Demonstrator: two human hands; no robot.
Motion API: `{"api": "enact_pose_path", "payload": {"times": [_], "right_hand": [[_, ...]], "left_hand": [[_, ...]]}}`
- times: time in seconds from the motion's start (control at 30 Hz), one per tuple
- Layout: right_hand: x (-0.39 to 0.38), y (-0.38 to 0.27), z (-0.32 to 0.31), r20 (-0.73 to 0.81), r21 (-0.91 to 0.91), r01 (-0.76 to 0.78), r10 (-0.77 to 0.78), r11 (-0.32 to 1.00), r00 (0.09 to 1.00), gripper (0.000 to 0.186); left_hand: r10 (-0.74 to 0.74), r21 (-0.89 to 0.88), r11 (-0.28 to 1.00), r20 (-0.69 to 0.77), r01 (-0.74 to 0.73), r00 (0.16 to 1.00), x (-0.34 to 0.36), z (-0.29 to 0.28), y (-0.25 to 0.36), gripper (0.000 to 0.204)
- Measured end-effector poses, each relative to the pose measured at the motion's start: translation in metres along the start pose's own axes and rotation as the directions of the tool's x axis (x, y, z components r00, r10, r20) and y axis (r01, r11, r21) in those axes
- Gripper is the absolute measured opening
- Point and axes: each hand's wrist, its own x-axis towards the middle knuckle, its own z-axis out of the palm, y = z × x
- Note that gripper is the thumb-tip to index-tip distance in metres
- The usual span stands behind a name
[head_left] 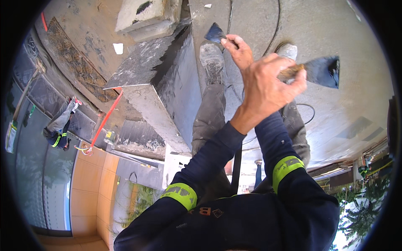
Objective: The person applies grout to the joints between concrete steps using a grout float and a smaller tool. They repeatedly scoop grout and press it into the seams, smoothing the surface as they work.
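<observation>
Hands: I see both raised together in front of me, above the concrete floor (pixel 343 104).
Right hand (pixel 268 90): closed in a fist round the wooden grip of a wide putty knife (pixel 320 71) — the dark blade sticks out to the right, clear of the fingers.
Left hand (pixel 239 50): partly hidden behind the right one; its fingers pinch a smaller scraper (pixel 215 33), whose dark blade points up and left, just above my left boot (pixel 212 60).
Where the tools sit: both blades are in the air, apart from each other and not touching any surface that I can make out.
Work surface: a grey block-shaped ledge (pixel 146 67) runs beside my left leg; its top is smeared with patchy grey filler, and a dark gap shows along its inner edge.
Progress, as I judge it: filler is already spread over much of the ledge top, yet the coat looks rough and uneven — smoothing seems left to do. I cannot tell whether either blade carries fresh material.
Containers: no bucket, tub or tray is in sight, so I cannot say where the filler is kept.
Around: a black cable (pixel 307 109) loops on the floor by my right leg; a small white scrap (pixel 118 48) lies left of the ledge.
</observation>
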Motion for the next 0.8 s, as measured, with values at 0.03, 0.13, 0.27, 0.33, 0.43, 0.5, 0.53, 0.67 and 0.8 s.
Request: {"api": "enact_pose_path", "payload": {"times": [0.03,0.13,0.27,0.33,0.43,0.5,0.53,0.67,0.8], "right_hand": [[0.007,0.012,0.017,0.007,-0.062,-0.053,0.053,0.997,0.999,0.041],[0.013,0.035,0.046,0.030,0.040,-0.131,0.130,0.991,0.991,0.039],[0.023,0.049,0.059,0.130,-0.018,-0.068,0.070,0.998,0.989,0.032],[0.028,0.049,0.064,0.151,0.001,-0.070,0.069,0.998,0.986,0.031],[0.033,0.046,0.069,0.168,-0.019,-0.025,0.028,1.000,0.985,0.030],[0.035,0.044,0.071,0.180,-0.050,-0.005,0.014,0.999,0.984,0.030],[0.035,0.043,0.072,0.189,-0.067,-0.004,0.017,0.998,0.982,0.030],[0.039,0.045,0.075,0.209,-0.049,-0.019,0.029,0.999,0.977,0.029],[0.044,0.049,0.075,0.218,-0.049,-0.010,0.021,0.999,0.976,0.029]], "left_hand": [[-0.030,0.000,1.000,0.001,0.030,1.000,-0.005,0.004,-0.004,0.029],[-0.097,0.017,0.995,0.023,0.097,0.995,-0.011,0.005,-0.017,0.027],[-0.128,0.032,0.991,0.037,0.127,0.991,-0.010,0.006,-0.020,0.024],[-0.123,0.024,0.992,0.062,0.122,0.990,-0.009,0.005,-0.018,0.023],[-0.113,-0.009,0.993,0.057,0.114,0.992,-0.006,0.002,-0.018,0.024],[-0.118,-0.010,0.993,0.071,0.119,0.990,-0.005,-0.001,-0.019,0.024],[-0.117,-0.003,0.993,0.072,0.118,0.990,-0.005,-0.003,-0.019,0.024],[-0.115,0.006,0.993,0.055,0.115,0.992,-0.004,-0.007,-0.020,0.024],[-0.105,-0.023,0.994,0.048,0.107,0.993,-0.003,-0.007,-0.022,0.024]]}}
